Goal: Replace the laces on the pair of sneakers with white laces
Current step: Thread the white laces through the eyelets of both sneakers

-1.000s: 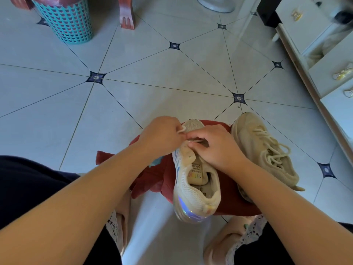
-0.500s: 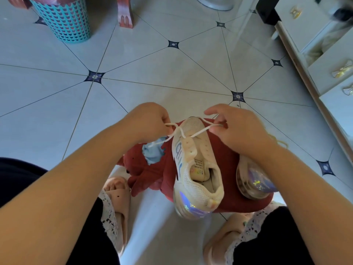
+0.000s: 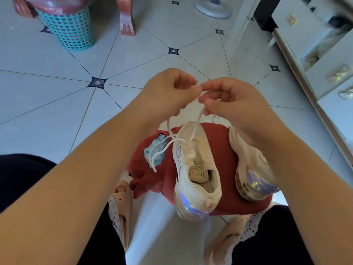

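Closest to the camera, dark trouser legs [image 3: 23, 180] fill both bottom corners, and a pale slipper [image 3: 122, 199] shows by each. Between the knees a strip of bare floor [image 3: 57, 111] runs up to a red cloth [image 3: 149, 176]. An off-white sneaker [image 3: 193, 180] stands on that cloth with its heel toward the person and overhanging the near edge. Just to its right the other sneaker [image 3: 248, 159] lies tipped over with its sole showing; the right forearm hides part of it.

Above the toe, the left hand [image 3: 168, 92] and the right hand [image 3: 231, 104] are raised with their fingertips almost touching, and each pinches the white lace [image 3: 196, 121]. It runs down from both hands into the front eyelets only (the rest of the tongue is bare). Its two loose ends trail left across the cloth.

Beyond the hands the tiles lie open. They are hemmed on the right by the edge of white drawers [image 3: 324, 77]. At the far end stand a teal basket [image 3: 70, 29], a red furniture leg [image 3: 126, 18] and a round grey base [image 3: 214, 8].
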A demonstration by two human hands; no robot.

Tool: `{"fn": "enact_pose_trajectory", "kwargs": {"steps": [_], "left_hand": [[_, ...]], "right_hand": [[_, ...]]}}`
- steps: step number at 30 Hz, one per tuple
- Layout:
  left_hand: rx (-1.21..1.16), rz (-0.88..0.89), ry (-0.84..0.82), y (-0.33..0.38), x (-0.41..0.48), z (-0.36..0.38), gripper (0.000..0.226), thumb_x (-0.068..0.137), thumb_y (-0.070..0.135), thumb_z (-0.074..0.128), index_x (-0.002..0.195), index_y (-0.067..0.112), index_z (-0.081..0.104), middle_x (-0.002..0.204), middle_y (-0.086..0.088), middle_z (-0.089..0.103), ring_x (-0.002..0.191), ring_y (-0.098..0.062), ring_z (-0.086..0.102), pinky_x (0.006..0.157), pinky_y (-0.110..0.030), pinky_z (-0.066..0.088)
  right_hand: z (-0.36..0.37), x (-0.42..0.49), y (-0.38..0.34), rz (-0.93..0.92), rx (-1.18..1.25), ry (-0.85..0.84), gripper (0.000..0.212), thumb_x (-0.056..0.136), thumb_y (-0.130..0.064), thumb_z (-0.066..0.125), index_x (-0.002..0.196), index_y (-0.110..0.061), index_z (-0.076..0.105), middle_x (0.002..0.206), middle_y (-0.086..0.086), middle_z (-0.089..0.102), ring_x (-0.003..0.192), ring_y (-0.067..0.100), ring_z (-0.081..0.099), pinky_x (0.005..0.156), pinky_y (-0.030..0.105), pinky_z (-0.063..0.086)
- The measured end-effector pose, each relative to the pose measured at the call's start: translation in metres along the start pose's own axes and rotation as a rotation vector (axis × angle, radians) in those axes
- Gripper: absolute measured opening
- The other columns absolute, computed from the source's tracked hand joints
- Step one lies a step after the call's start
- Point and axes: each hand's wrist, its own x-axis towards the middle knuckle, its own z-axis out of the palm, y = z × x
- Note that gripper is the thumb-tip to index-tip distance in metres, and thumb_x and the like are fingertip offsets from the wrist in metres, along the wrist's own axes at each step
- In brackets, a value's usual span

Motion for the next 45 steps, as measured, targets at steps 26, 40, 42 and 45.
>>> {"fn": "enact_pose_trajectory", "kwargs": {"steps": [26,40,42,45], "left_hand": [[0.302,-0.013,0.211,-0.023,0.017,-0.005,0.019,0.087,0.018,0.057,0.071,0.024,0.067,0.059,0.010,0.058,0.040,0.005,0.046,0.039,-0.007,0.033],[0.447,0.018,0.059,-0.030,0.016,0.004,0.014,0.088,0.024,0.057,0.078,0.021,0.067,0.058,0.010,0.058,0.043,0.001,0.047,0.041,-0.006,0.034],[0.501,-0.065,0.135,-0.031,0.020,-0.011,0.017,0.089,0.022,0.055,0.075,0.023,0.066,0.060,0.011,0.059,0.048,-0.002,0.048,0.046,-0.014,0.038],[0.795,-0.179,0.121,-0.037,0.021,-0.019,0.019,0.091,0.026,0.052,0.087,0.018,0.069,0.075,0.003,0.064,0.068,-0.013,0.056,0.060,-0.025,0.042]], "right_hand": [[-0.022,0.002,0.021,0.218,-0.304,0.088,0.012,0.088,-0.010,0.059,0.088,-0.019,0.067,0.069,-0.006,0.064,0.050,-0.002,0.051,0.051,0.011,0.045],[-0.011,0.003,0.025,0.229,-0.171,0.061,0.009,0.087,-0.010,0.060,0.084,-0.016,0.066,0.066,-0.004,0.065,0.054,0.002,0.056,0.060,0.014,0.050],[-0.024,0.001,0.029,0.258,-0.271,0.094,0.011,0.088,-0.009,0.059,0.085,-0.017,0.067,0.067,-0.005,0.064,0.049,-0.004,0.053,0.052,0.008,0.045],[-0.032,0.000,0.038,0.272,-0.466,0.133,0.012,0.086,-0.013,0.059,0.084,-0.019,0.068,0.067,-0.008,0.063,0.048,-0.003,0.050,0.046,0.004,0.037]]}}
